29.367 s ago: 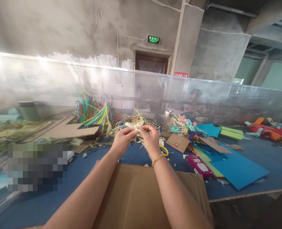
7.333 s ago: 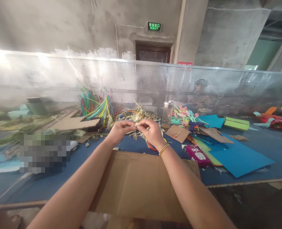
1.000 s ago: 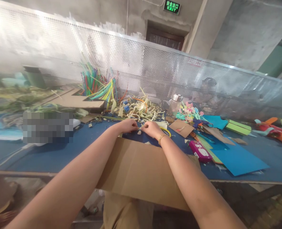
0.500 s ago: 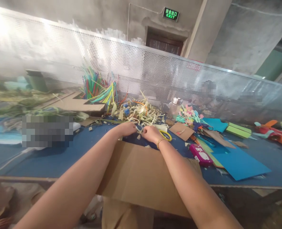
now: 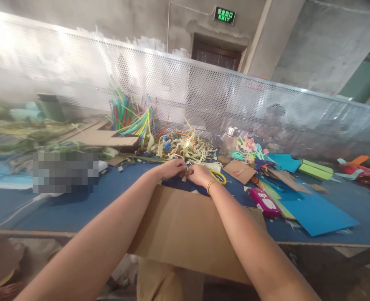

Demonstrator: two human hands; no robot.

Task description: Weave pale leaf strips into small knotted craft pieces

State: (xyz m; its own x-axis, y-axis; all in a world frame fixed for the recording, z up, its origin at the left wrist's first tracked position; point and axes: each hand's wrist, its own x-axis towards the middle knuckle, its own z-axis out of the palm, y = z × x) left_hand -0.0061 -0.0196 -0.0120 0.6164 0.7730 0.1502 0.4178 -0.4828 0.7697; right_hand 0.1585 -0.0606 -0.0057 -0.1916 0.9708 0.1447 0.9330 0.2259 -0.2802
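Note:
My left hand [image 5: 173,168] and my right hand [image 5: 198,174] meet over the blue table, fingertips almost touching. Both are closed in a pinch on a small pale strip of dried husk [image 5: 184,178], mostly hidden by the fingers. Just beyond them lies a heap of dried husk strips [image 5: 194,147]. Yellow-handled scissors [image 5: 219,177] rest beside my right wrist, which wears a gold bracelet. Below my forearms a brown cardboard sheet [image 5: 188,230] lies across the table's near edge.
Pipe cleaners [image 5: 128,113] stand behind a cardboard piece [image 5: 92,136] at the left. To the right are a lidded glass jar [image 5: 230,142], paper flowers [image 5: 250,149], a purple packet [image 5: 264,202] and blue card sheets [image 5: 316,213]. A perforated metal screen [image 5: 204,92] runs along the back.
My left hand has come closer to my right, its fingers curling further over the husk strip, so less of it shows. The view has shifted slightly.

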